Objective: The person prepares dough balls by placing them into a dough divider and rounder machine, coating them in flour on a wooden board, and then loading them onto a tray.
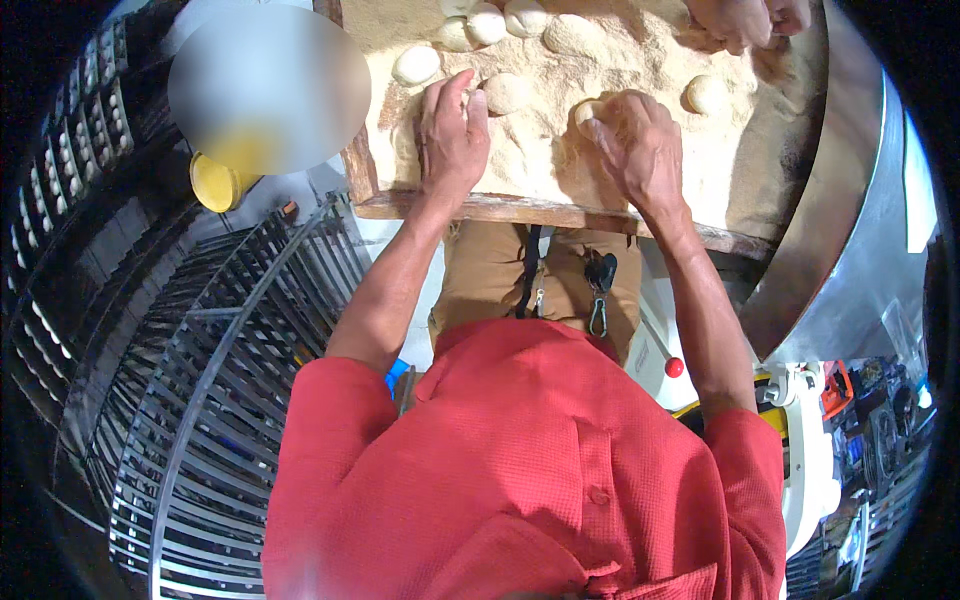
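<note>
Round pale dough balls lie on a floury layer in a wooden-edged tray. My left hand rests on the flour, thumb and forefinger apart, between a white dough ball and a floured dough ball. Whether anything lies under its palm is hidden. At the right, my right hand curls its fingers around a dough ball, which shows at the thumb's edge. Another dough ball sits apart to the right of that hand.
Another person's hands are at the tray's far right. Several more dough balls lie along the far side. A curved metal panel borders the right. Slatted metal racks stand at left, near a yellow container.
</note>
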The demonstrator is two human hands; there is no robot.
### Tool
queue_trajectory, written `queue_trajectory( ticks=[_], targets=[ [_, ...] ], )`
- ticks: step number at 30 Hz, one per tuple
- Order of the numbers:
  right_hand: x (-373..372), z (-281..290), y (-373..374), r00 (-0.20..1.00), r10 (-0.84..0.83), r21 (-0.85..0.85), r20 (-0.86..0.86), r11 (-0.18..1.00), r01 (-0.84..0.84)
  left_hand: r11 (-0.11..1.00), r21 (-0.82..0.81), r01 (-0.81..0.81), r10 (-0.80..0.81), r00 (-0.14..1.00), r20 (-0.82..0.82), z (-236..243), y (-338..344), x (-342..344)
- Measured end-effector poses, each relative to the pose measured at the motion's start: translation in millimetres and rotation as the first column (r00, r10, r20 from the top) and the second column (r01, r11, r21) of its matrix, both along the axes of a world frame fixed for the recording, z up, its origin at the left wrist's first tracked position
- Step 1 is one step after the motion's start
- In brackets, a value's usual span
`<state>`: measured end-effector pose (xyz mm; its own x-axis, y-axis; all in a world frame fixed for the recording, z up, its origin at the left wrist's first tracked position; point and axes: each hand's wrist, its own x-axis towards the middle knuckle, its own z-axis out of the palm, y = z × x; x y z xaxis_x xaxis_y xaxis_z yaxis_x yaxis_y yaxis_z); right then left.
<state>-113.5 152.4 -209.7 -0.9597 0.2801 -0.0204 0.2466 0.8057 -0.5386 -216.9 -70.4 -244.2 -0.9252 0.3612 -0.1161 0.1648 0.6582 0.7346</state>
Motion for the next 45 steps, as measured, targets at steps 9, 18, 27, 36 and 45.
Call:
queue_trajectory(
  ticks=[9,18,27,36,45],
  targets=[
    [2.8,-3.1,-3.6,0.999,0.027,-0.127,0.021,0.992,-0.024,0.999,-0.017,0.051,-0.049,0.992,0.116,16.6,24.7,-8.6],
    [-9.0,19.5,23.3,0.975,-0.044,-0.297,0.218,0.949,0.109,0.987,-0.039,0.156,-0.142,0.96,0.241,58.5,54.2,-19.9],
    [-219.4,-18.4,270.6,0.926,-0.302,0.135,0.225,0.951,0.278,0.904,-0.189,0.384,-0.424,0.744,-0.516,46.5,239.6,-210.6],
    [-161.4,-3.3,23.0,0.888,0.353,0.109,-0.295,0.936,-0.336,0.952,-0.253,0.17,-0.208,0.969,-0.131,51.8,4.4,-134.7],
    [-143.6,3.1,-48.1,0.928,0.369,0.118,-0.046,0.925,-0.361,0.976,-0.121,0.183,-0.201,0.967,-0.158,10.3,-52.0,-89.1]
  ],
)
